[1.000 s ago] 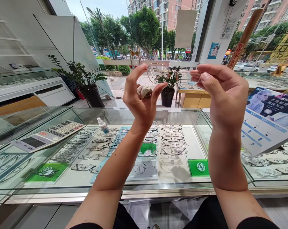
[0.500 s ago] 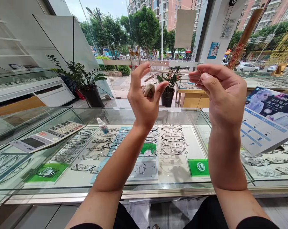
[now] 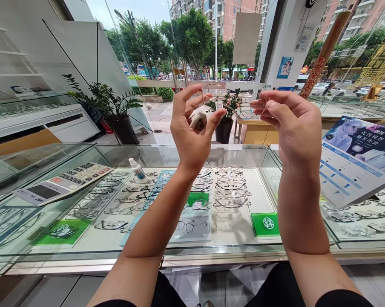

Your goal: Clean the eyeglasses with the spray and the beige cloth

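Observation:
A pair of thin wire-rimmed eyeglasses (image 3: 234, 101) is held up in front of me above the glass counter. At their right end, my right hand (image 3: 293, 123) pinches the frame between thumb and fingers. My left hand (image 3: 192, 128) is at the other end, its forefinger and thumb apart around the near lens. A crumpled pale cloth (image 3: 198, 119) is tucked in its curled fingers. Whether the left fingertips touch the frame is hard to tell.
Beneath is a glass display case (image 3: 224, 245) with rows of eyeglasses (image 3: 232, 186). On it are a large calculator (image 3: 64, 183), a small spray bottle (image 3: 136, 169) and a standing desk calendar (image 3: 349, 175). Potted plants (image 3: 124, 128) stand beyond, before the window.
The eyeglasses have turned and shifted slightly in my hands. My right hand has moved a little left, and the cloth in my left hand has shifted.

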